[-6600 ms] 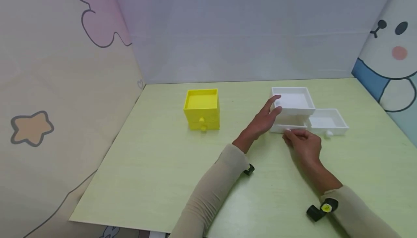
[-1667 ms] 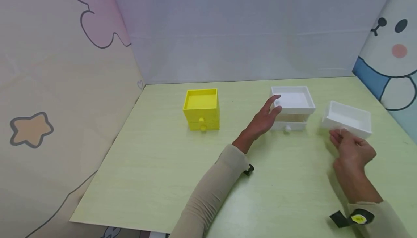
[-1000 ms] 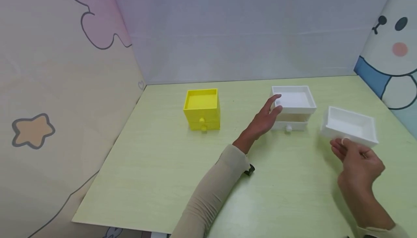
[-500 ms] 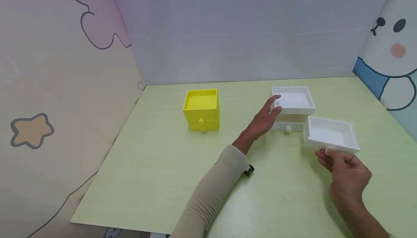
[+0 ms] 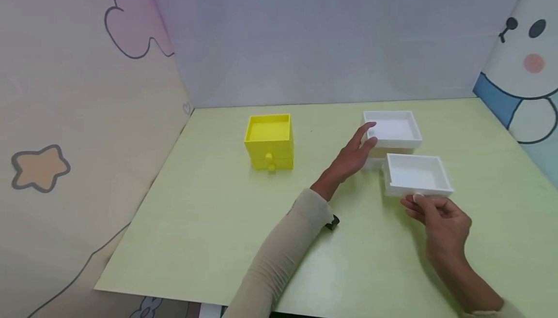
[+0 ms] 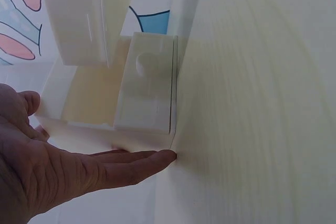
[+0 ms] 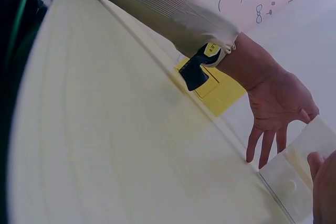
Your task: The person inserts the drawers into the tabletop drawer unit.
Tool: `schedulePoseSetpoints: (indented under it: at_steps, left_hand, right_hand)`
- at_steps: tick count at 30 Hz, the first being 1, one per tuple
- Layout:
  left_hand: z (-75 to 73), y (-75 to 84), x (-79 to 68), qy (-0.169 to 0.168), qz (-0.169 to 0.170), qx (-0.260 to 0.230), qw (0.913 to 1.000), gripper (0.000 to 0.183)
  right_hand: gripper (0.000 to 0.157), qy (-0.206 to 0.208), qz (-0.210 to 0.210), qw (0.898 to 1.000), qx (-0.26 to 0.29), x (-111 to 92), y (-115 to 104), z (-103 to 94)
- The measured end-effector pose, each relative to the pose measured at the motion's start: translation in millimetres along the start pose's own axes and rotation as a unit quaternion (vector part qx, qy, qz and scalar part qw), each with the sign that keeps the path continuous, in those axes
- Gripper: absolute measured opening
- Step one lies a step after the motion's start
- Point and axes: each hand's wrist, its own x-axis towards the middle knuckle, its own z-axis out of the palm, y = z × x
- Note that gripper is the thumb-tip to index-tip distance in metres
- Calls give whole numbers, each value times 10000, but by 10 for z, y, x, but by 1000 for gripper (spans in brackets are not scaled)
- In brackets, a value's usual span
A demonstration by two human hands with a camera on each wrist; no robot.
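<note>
A white mini drawer cabinet stands at the right of the table, its upper slot bare. Its lower drawer, with a round knob, sits in place. My left hand steadies the cabinet's left side with fingers extended; the thumb reaches the top tray's edge. A loose white drawer hangs just in front of the cabinet, raised off the table. My right hand pinches it at the front, hiding the knob. In the right wrist view only part of that hand shows.
A yellow drawer cabinet with two knobs stands left of the white one, both drawers in. The pale table meets a draped backdrop behind and a cartoon-printed wall on the left.
My right hand left the lower drawer's knob, picked up the white drawer from the cabinet's right, and carried it leftward in front of the upper slot, levelling it. The left hand stayed put.
</note>
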Motion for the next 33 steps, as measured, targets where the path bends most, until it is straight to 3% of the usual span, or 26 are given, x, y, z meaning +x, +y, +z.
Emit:
schedulePoseSetpoints:
  at_steps: [7,15,33]
  left_hand:
    - [6,12,37,39,-5,77,10000,46]
    - [26,-10,-35,96,-82,66,9999,47]
    - [14,27,-13,139,-69,186,9997,47]
  right_hand:
    - [10,-242,-35,9994,-240,40,64,56]
    - [11,-360,140,9974,-607,15,117,78]
    - [12,-472,134,9970,-594,46,137,162]
